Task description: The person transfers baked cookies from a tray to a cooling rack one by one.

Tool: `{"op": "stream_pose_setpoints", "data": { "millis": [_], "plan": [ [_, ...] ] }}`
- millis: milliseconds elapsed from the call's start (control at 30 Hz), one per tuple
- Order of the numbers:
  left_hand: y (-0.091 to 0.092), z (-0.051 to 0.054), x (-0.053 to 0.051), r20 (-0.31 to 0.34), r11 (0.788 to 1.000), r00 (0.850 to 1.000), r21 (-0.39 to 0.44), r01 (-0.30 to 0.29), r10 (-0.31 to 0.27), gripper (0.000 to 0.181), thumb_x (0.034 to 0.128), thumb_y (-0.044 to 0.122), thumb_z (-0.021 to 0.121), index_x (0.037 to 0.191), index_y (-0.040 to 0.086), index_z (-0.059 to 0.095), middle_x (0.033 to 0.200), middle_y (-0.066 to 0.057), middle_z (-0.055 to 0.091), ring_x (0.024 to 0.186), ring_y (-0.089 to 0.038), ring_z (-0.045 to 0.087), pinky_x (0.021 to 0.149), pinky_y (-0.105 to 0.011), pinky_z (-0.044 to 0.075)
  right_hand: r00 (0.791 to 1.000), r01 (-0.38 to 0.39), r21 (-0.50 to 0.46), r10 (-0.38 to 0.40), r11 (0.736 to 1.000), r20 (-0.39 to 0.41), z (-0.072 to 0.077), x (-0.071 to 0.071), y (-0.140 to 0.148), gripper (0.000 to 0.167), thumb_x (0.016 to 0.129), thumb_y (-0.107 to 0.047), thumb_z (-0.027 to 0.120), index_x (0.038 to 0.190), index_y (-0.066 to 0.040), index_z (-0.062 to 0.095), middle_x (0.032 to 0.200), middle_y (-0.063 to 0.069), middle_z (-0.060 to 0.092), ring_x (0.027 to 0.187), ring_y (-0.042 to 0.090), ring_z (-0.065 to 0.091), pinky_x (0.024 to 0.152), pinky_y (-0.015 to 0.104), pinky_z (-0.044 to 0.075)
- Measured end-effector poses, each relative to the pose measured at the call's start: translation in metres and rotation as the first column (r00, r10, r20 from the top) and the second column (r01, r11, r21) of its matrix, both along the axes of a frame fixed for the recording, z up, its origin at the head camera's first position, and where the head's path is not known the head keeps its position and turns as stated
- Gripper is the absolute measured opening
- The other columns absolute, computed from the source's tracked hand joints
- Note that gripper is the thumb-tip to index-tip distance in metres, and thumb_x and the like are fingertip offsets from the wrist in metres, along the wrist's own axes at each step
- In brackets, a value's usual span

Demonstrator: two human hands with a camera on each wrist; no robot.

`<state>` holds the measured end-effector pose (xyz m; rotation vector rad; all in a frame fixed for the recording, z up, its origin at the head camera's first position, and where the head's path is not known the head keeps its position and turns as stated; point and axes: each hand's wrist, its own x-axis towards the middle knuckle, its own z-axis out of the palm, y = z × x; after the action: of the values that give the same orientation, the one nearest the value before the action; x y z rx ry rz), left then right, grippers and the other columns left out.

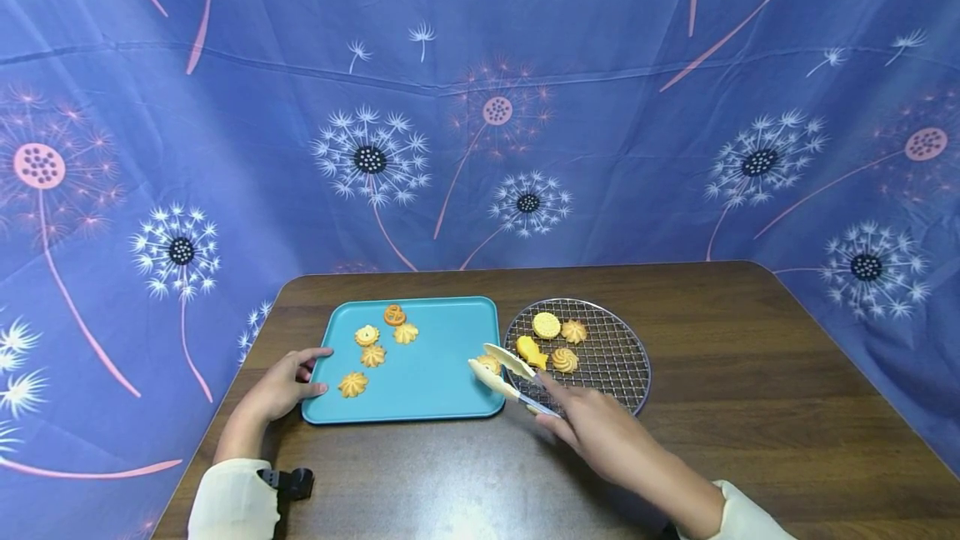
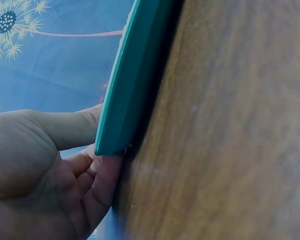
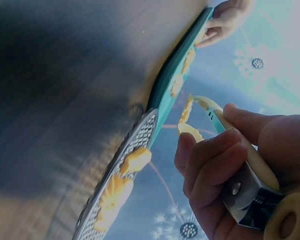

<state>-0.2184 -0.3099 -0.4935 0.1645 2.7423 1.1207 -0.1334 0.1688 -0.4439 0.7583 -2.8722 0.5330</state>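
Cream-tipped tongs [image 1: 492,380], clasped in my right grip [image 1: 603,432], point left and away, a cookie [image 1: 489,363] between their tips at the blue tray [image 1: 442,386]'s right edge; my left grip [image 1: 276,387] pinches the opposite rim.

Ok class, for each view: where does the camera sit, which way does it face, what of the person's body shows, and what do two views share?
Head: on the head, looking forward and down at the tray and wire rack; left hand, right hand and sleeves show.
Left wrist: on that wrist, looking at the tray's edge; only the left hand shows.
Right wrist: on that wrist, looking along the tongs toward the tray; both hands show.
Shared: head and right wrist both show the rack.
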Motion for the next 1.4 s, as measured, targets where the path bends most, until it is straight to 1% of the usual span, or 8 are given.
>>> {"op": "stream_pose_setpoints", "data": {
  "millis": [167, 467, 600, 767, 1033, 1167, 1267, 1400],
  "plan": [
    [0.000, 0.000, -0.001, -0.004, 1.000, 1.000, 0.007, 0.004, -0.004, 0.057, 0.0900, 0.000, 0.076, 0.142, -0.007, 0.054, 0.102, -0.015, 0.050, 0.090, -0.026, 0.047, 0.074, -0.039, 0.041, 0.998, 0.055, 0.003, -0.055, 0.998, 0.012, 0.000, 0.002, 0.013, 0.059, 0.098, -0.037, 0.071, 0.147, -0.007, 0.058, 0.117, 0.020, 0.073, 0.102, 0.034, 0.073, 0.087, 0.048, 0.058],
    [-0.001, -0.002, -0.002, 0.001, 1.000, 1.000, 0.002, 0.000, 0.000, 0.057, 0.0900, 0.000, 0.076, 0.142, -0.006, 0.055, 0.102, -0.015, 0.051, 0.090, -0.026, 0.048, 0.074, -0.039, 0.042, 0.995, 0.099, -0.004, -0.099, 0.995, 0.002, 0.000, 0.005, 0.032, 0.062, 0.097, -0.034, 0.072, 0.147, -0.004, 0.056, 0.119, 0.024, 0.071, 0.105, 0.039, 0.072, 0.090, 0.052, 0.056],
    [-0.002, -0.003, -0.002, -0.003, 1.000, 1.000, 0.008, 0.003, -0.003, 0.057, 0.0898, 0.000, 0.076, 0.142, -0.006, 0.055, 0.102, -0.015, 0.051, 0.090, -0.026, 0.048, 0.074, -0.039, 0.042, 0.993, 0.116, -0.012, -0.116, 0.993, -0.001, -0.002, 0.007, 0.038, 0.061, 0.096, -0.034, 0.073, 0.147, -0.004, 0.057, 0.120, 0.024, 0.071, 0.105, 0.040, 0.071, 0.090, 0.054, 0.056],
    [-0.001, -0.003, -0.002, -0.003, 1.000, 1.000, 0.005, -0.001, 0.001, 0.057, 0.0897, -0.001, 0.076, 0.142, -0.006, 0.055, 0.104, -0.016, 0.051, 0.091, -0.027, 0.048, 0.074, -0.039, 0.042, 0.992, 0.125, -0.020, -0.126, 0.992, -0.014, -0.003, 0.008, 0.048, 0.060, 0.096, -0.034, 0.073, 0.145, -0.003, 0.058, 0.117, 0.024, 0.072, 0.102, 0.040, 0.072, 0.086, 0.054, 0.057],
    [0.000, -0.003, -0.002, -0.030, 1.000, 0.999, 0.004, 0.016, -0.015, 0.056, 0.0883, -0.001, 0.077, 0.139, -0.009, 0.055, 0.099, -0.015, 0.052, 0.087, -0.024, 0.049, 0.072, -0.036, 0.042, 0.986, 0.165, -0.011, -0.165, 0.986, 0.017, -0.004, 0.006, 0.067, 0.059, 0.097, -0.032, 0.072, 0.145, 0.000, 0.057, 0.113, 0.024, 0.073, 0.096, 0.039, 0.073, 0.079, 0.054, 0.058],
    [0.000, -0.003, -0.002, -0.021, 1.000, 1.000, 0.012, 0.010, -0.010, 0.056, 0.0891, 0.000, 0.077, 0.140, -0.008, 0.055, 0.100, -0.015, 0.052, 0.087, -0.024, 0.048, 0.072, -0.036, 0.042, 0.982, 0.186, -0.003, -0.186, 0.983, 0.034, -0.004, 0.005, 0.076, 0.060, 0.098, -0.034, 0.071, 0.145, 0.001, 0.056, 0.113, 0.024, 0.073, 0.097, 0.038, 0.073, 0.079, 0.054, 0.058],
    [-0.001, -0.003, -0.002, -0.023, 1.000, 1.000, 0.017, 0.008, -0.008, 0.056, 0.0893, -0.001, 0.076, 0.141, -0.008, 0.055, 0.100, -0.016, 0.051, 0.087, -0.025, 0.048, 0.072, -0.036, 0.042, 0.980, 0.197, -0.003, -0.197, 0.980, 0.039, -0.004, 0.004, 0.082, 0.061, 0.099, -0.034, 0.070, 0.146, 0.002, 0.055, 0.114, 0.026, 0.072, 0.098, 0.040, 0.073, 0.081, 0.055, 0.057],
    [-0.001, -0.004, -0.001, -0.029, 1.000, 1.000, 0.004, 0.004, -0.004, 0.056, 0.0893, 0.000, 0.076, 0.140, -0.008, 0.055, 0.100, -0.016, 0.050, 0.087, -0.025, 0.048, 0.072, -0.035, 0.041, 0.977, 0.210, -0.001, -0.209, 0.978, 0.041, -0.005, 0.001, 0.089, 0.062, 0.100, -0.034, 0.069, 0.145, 0.005, 0.054, 0.116, 0.029, 0.070, 0.099, 0.044, 0.072, 0.081, 0.058, 0.056]
  ]
}}
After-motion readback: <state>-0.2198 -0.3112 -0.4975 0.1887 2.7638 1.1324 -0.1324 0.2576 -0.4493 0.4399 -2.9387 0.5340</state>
